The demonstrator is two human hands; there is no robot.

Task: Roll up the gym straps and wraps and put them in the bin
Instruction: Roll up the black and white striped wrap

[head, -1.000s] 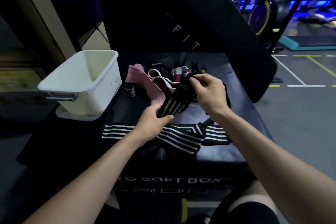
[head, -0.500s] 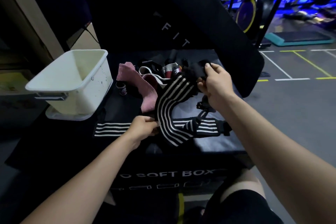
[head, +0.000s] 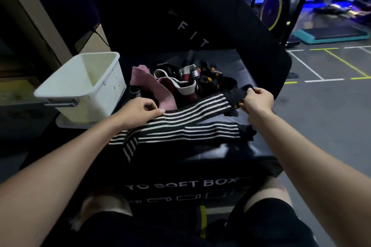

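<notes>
Black soft plyo box [head: 200, 166] serves as the work surface, "SOFT BOX" lettering on its near face; a black padded panel [head: 180, 16] with "FIT" lettering leans up behind it.

White plastic bin [head: 84, 86] sits on the box's far-left corner, on top of a white lid [head: 66, 123]. Nothing visible inside it from this angle.

Black wrap with white stripes [head: 192, 110] is stretched out between both hands, running diagonally up to the right, above the box top. Its loose tail drops off near the left hand and lies over the box's front edge. A second striped wrap [head: 190, 132] lies flat on the box just below the first, unrolled.

Pile of remaining gear sits at the back-middle of the box, right of the bin: pink band [head: 158, 94], maroon-and-cream strap [head: 180, 84], black straps with orange marks [head: 210, 76]. None rolled.

Left hand [head: 138, 111]: thumb and fingertips pinching the striped section of the held wrap, other fingers curled.

Right hand [head: 258, 99]: fingers pinching the plain black end of the same wrap, lifted above the box.

Person's knees and black shorts [head: 261, 222] at frame bottom.
</notes>
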